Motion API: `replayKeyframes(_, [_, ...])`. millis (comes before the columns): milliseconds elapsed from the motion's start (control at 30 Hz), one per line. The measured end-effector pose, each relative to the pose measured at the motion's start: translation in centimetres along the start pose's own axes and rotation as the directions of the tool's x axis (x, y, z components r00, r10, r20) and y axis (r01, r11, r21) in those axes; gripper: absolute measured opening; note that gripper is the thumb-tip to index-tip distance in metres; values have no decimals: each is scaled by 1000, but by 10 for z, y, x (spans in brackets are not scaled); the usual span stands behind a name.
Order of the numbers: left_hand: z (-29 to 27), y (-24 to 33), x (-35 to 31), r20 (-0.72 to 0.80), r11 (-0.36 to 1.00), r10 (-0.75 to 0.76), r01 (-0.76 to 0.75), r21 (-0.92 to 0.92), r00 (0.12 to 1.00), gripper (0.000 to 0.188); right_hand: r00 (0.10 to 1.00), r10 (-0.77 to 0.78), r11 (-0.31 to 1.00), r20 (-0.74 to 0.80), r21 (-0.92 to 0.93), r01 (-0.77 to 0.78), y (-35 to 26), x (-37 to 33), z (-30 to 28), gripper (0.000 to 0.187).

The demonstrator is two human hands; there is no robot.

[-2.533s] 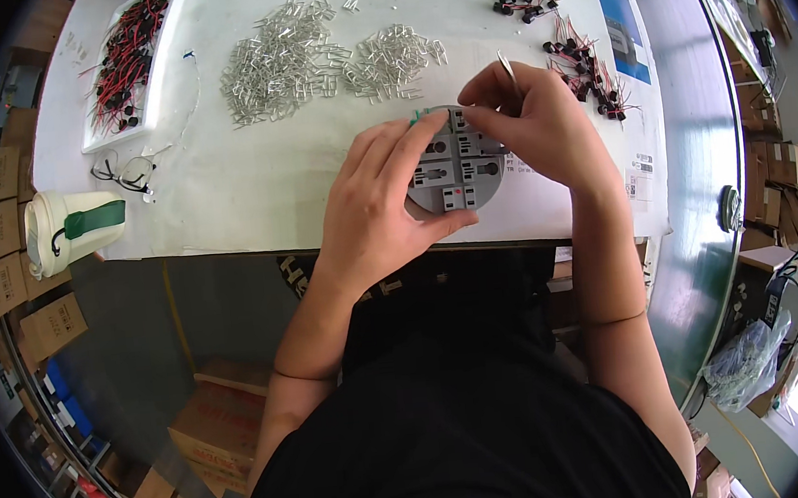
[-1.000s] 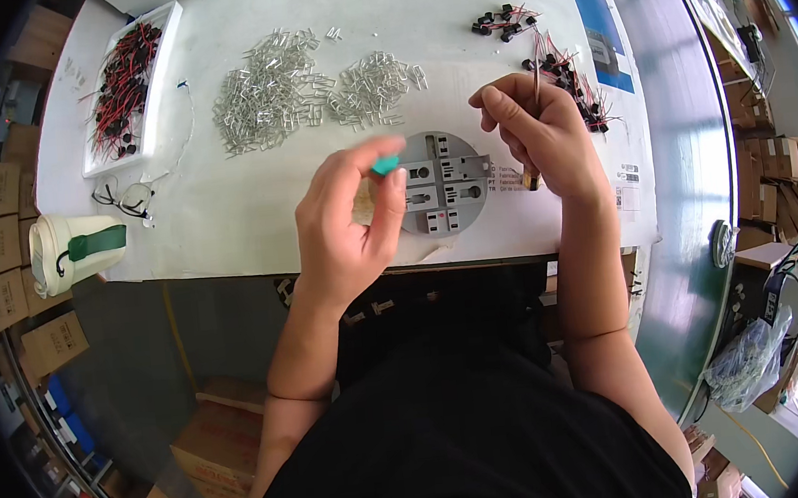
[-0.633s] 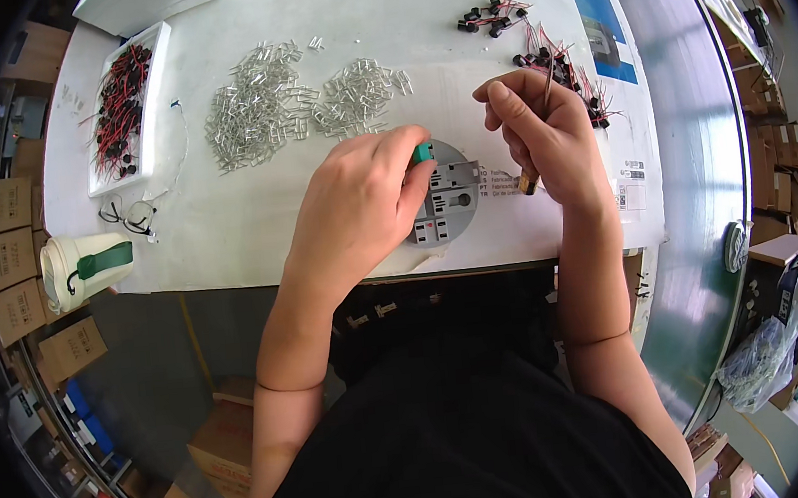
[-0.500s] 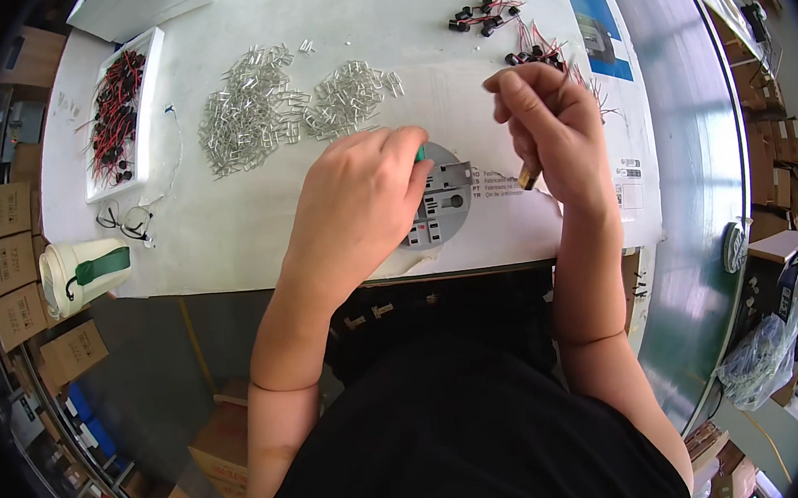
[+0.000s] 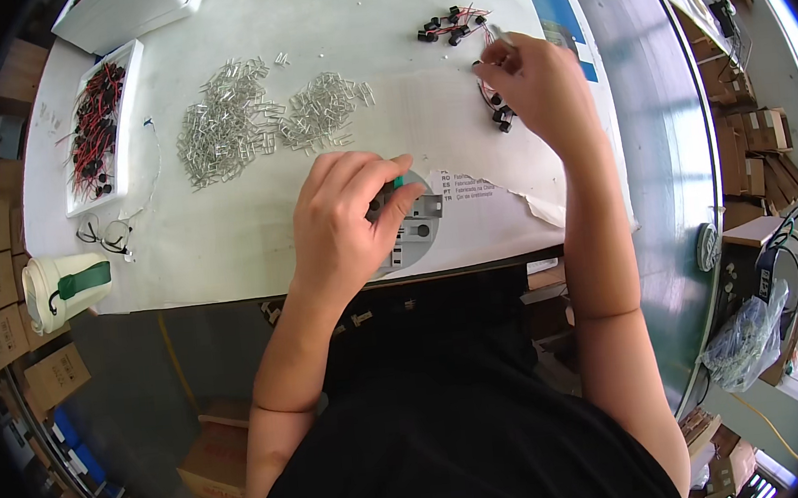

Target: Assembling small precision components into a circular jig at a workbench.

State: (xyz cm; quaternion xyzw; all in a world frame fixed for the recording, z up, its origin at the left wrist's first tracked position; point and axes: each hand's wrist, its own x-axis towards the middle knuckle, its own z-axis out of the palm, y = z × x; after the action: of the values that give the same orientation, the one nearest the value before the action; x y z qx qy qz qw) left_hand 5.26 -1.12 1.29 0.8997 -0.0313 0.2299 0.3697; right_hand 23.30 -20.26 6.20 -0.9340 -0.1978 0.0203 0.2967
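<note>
A grey round plastic housing (image 5: pixel 424 233) with several moulded compartments lies near the table's front edge, partly hidden under my left hand (image 5: pixel 347 217). Between that hand's thumb and forefinger a small green part (image 5: pixel 400 183) shows, pinched over the housing. My right hand (image 5: pixel 541 85) is at the small pile of black cylindrical parts with red and black wires (image 5: pixel 499 112) on the right. Its fingers are curled together, and a thin greyish tip shows beside them; blur hides what it is.
Two heaps of U-shaped metal pieces (image 5: pixel 227 126) lie left of centre. A white foam tray (image 5: pixel 129 121) holds more wired black parts at the far left. Nearby are glasses (image 5: pixel 111 234) and a cream container with a green strap (image 5: pixel 68 287). More wired parts (image 5: pixel 452 25) lie at the back.
My right hand has moved up and away to the wired parts; the brownish object end seen below its palm no longer shows. The view has shifted slightly, and my left hand stays at the housing.
</note>
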Motion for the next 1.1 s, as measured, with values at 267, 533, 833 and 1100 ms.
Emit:
replayKeyframes(267, [7,0,-4,-84,999,-38,41,29,996,26,995,41,970,85,-243,-19,1,9,12,17])
replayKeyframes(533, [-7,4,0,-202,997,7,10,83,979,40,993,106,906,-43,415,-79,-9,-44,-5,16])
replayKeyframes(833, [-40,15,15,-152,981,48,-75,-179,987,37,988,-156,703,15,704,101,-26,-84,8,18])
replayKeyframes(1100, [-42,23,7,197,757,-210,287,-586,958,18,926,-377,685,4,675,276,-35,-100,16,23])
